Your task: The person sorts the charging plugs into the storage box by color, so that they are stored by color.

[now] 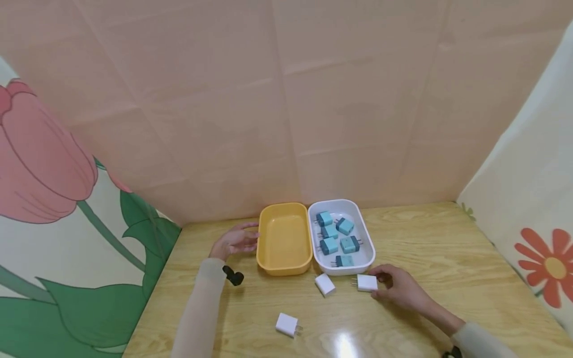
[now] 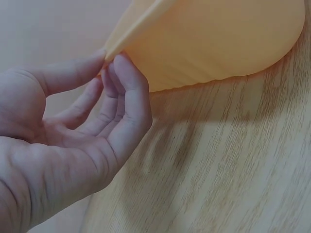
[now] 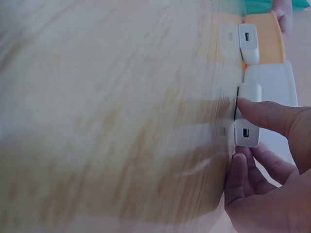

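My left hand [image 1: 239,239] is at the left side of a yellow tray [image 1: 262,263]; in the left wrist view its thumb and fingertips pinch the rim. On the table, my right hand [image 1: 403,288] has thumb and fingers on opposite sides of a white plug charger [image 1: 367,283], whose prongs point left. The right wrist view shows the USB port of this charger [image 3: 247,133] facing the camera between thumb and fingers. A second white charger [image 1: 325,285] lies just in front of the trays, and a third charger [image 1: 287,324] sits nearer me.
Right beside the yellow tray stands a white tray [image 1: 369,248] with several blue plug chargers [image 1: 344,226] in it. Both trays are near a pinkish back sheet [image 1: 286,124]. Printed flower sheets [image 1: 537,199] border the wooden table [image 1: 425,233].
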Demonstrator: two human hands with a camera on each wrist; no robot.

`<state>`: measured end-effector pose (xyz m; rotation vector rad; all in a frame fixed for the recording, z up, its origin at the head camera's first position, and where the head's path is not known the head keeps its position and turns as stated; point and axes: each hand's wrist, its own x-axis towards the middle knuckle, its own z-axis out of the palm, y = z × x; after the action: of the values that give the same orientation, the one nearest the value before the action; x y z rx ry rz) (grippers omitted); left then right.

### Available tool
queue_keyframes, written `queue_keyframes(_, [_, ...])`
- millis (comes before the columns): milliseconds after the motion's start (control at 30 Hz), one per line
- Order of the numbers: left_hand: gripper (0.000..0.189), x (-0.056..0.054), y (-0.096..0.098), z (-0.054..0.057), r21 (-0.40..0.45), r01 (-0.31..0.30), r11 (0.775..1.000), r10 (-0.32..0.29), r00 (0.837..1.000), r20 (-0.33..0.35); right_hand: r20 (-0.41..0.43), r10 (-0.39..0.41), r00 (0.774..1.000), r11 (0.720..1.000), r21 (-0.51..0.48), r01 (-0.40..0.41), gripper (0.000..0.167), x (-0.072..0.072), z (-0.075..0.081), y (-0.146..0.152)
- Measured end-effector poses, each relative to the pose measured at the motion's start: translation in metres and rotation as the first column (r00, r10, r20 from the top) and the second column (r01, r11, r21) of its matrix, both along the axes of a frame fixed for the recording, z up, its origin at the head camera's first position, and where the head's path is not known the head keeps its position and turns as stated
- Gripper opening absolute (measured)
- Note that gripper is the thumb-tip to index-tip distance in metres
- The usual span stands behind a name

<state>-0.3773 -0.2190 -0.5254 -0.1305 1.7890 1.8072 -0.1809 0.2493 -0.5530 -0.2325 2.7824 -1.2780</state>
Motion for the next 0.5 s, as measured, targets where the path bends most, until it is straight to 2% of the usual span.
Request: queue_keyframes(500, [0.059, -0.0031, -0.0016, -0.0060, 0.010, -0.006, 1.000, 0.006, 1.000, -0.011, 0.009, -0.012, 1.000, 1.000, 0.028, 0.012, 0.050, -0.0038, -0.0050, 0.0024])
